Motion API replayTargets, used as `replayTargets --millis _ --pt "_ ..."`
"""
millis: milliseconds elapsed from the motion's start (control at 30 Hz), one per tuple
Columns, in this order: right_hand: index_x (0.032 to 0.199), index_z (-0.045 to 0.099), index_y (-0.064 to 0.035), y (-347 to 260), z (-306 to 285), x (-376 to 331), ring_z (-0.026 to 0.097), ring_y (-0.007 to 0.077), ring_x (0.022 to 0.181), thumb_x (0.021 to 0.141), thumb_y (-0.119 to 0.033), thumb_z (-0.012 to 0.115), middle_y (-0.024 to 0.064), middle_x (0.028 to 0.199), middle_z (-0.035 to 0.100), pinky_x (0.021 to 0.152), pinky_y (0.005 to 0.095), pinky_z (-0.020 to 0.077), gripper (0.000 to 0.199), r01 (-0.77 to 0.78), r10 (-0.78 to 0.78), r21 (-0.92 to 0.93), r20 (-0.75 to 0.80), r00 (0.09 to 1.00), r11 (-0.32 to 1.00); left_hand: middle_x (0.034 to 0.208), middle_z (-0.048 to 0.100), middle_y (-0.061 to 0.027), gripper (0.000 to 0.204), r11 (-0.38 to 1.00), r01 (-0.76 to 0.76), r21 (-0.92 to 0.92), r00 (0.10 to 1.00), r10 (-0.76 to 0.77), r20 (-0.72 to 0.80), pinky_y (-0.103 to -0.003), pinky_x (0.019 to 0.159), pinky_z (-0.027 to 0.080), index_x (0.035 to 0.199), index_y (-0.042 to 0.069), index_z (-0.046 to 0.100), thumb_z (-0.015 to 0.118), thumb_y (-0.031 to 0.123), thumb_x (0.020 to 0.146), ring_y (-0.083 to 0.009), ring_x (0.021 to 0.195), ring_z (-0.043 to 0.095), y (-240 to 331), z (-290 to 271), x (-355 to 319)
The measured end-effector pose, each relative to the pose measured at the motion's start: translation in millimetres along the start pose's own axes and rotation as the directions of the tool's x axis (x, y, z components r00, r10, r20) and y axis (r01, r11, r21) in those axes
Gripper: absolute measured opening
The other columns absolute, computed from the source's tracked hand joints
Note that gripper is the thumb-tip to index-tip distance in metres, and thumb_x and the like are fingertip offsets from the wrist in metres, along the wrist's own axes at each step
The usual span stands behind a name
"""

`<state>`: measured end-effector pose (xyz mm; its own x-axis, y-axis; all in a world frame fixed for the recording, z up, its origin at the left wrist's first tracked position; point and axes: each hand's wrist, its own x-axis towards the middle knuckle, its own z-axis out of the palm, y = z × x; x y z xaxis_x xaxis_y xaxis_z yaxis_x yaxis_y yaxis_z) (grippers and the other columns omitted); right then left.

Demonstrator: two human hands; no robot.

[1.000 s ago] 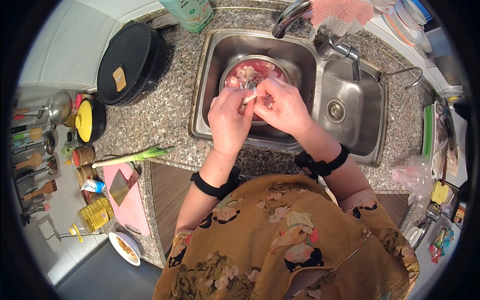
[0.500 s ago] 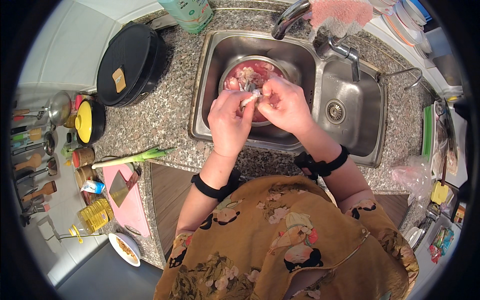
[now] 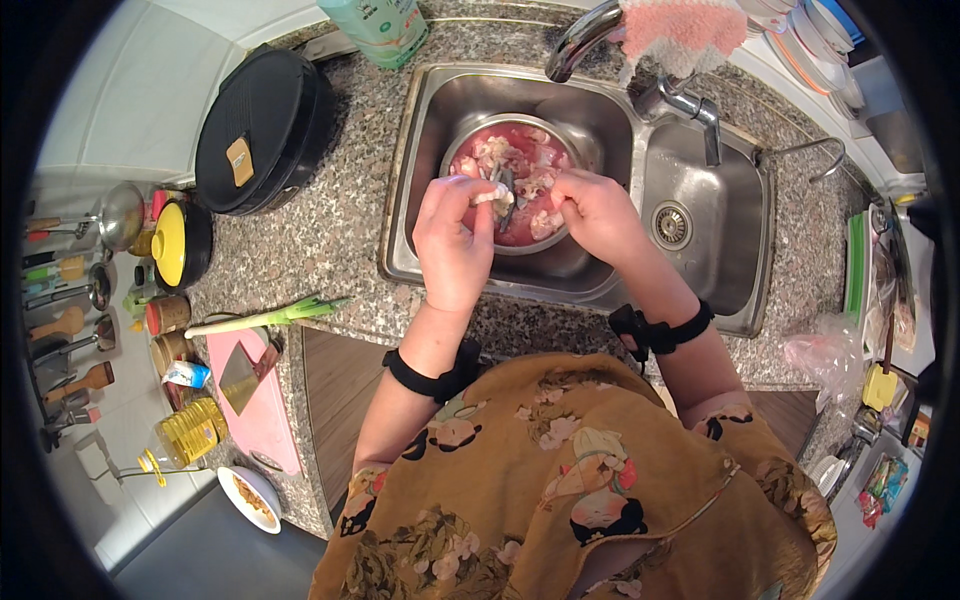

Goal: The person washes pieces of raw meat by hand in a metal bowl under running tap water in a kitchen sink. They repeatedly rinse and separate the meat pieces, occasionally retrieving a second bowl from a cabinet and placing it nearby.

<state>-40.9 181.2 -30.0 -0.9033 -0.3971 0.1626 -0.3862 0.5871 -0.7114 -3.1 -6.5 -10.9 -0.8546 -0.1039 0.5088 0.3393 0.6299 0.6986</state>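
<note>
Over a round metal bowl (image 3: 573,150) in the left sink basin (image 3: 606,110), my left hand (image 3: 453,238) pinches a small pale piece of raw meat (image 3: 490,196) between thumb and fingers. My right hand (image 3: 604,214) is at the bowl's right side, a short gap from that piece. Its thumb and fingers are pressed together; what lies between them, if anything, is too small to make out. More raw meat pieces (image 3: 495,151) sit in reddish liquid in the bowl. A narrow dark grey thing lies among them, partly hidden, its kind unclear.
A chrome faucet (image 3: 585,40) with a pink cloth (image 3: 683,30) rises behind the sink. At left are a black lidded pan (image 3: 262,125), a green onion (image 3: 270,315) and a cleaver (image 3: 240,378) on a pink cutting board (image 3: 268,430). An oil bottle (image 3: 190,433) stands nearby.
My hands, close together over the bowl before, are now apart. The right hand has shifted right and slightly down; the pale meat piece stays in my left fingers. More of the bowl's contents shows.
</note>
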Motion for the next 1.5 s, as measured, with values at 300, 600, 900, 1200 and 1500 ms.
replayTargets --millis 300,600,900,1200,1500 --pt "0.094 0.061 -0.0061 -4.8 -0.9 8.1 0.061 0.0349 0.075 0.085 -0.014 0.055 0.0166 0.082 0.063 0.067 0.0411 0.0487 0.013 0.117 -0.077 0.172 -0.223 0.972 0.978 0.087 0.066 -0.0084 0.015 0.921 0.299 -0.248 0.952 -0.306 0.011 -0.025 0.065 0.048 0.094 0.003 0.065 0.064 -0.002 0.080 -0.0150 0.073 0.062 -15.6 5.5 -9.0" --pt "0.098 0.060 -0.0043 24.3 -9.9 40.3 0.059 0.0364 0.090 0.087 -0.026 0.054 0.0192 0.094 0.063 0.080 0.0440 0.0465 0.025 -0.187 0.187 -0.007 0.027 0.982 0.982 0.084 0.068 -0.0050 0.019 0.711 0.631 -0.310 0.774 -0.549 0.315 -0.023 0.071 0.047 0.098 -0.002 0.066 0.060 0.013 0.089 -0.0084 0.075 0.059 -79.8 24.2 -10.8" --pt "0.140 0.036 -0.0183 102.1 66.2 79.8 0.043 0.0317 0.125 0.084 -0.034 0.062 0.0122 0.138 0.045 0.091 0.0561 0.0399 0.063 -0.689 0.494 0.281 0.525 0.693 0.668 0.126 0.052 -0.0078 0.053 0.100 0.958 -0.268 0.240 -0.794 0.559 -0.045 0.087 0.040 0.134 0.011 0.043 0.063 0.025 0.086 -0.0176 0.116 0.045 -97.7 36.0 -17.0" --pt "0.144 0.018 -0.0209 166.6 120.5 74.9 0.035 0.0387 0.128 0.080 -0.048 0.066 0.0135 0.144 0.033 0.089 0.0699 0.0326 0.084 -0.869 0.694 0.486 0.657 0.294 -0.093 0.145 0.033 -0.0128 0.061 -0.450 0.867 -0.216 -0.187 -0.695 0.694 -0.071 0.097 0.019 0.141 0.022 0.032 0.046 0.053 0.090 -0.0389 0.133 0.028 -161.2 110.0 -20.7" --pt "0.132 0.043 -0.0146 170.8 136.5 81.5 0.050 0.0224 0.112 0.076 -0.046 0.072 0.0081 0.127 0.050 0.088 0.0460 0.0434 0.071 -0.859 0.665 0.507 0.665 0.339 -0.070 0.132 0.049 -0.0116 0.061 -0.440 0.896 -0.064 -0.291 -0.689 0.664 -0.073 0.095 0.020 0.137 0.022 0.038 0.049 0.057 0.088 -0.0368 0.120 0.044 -198.8 149.0 -13.4"
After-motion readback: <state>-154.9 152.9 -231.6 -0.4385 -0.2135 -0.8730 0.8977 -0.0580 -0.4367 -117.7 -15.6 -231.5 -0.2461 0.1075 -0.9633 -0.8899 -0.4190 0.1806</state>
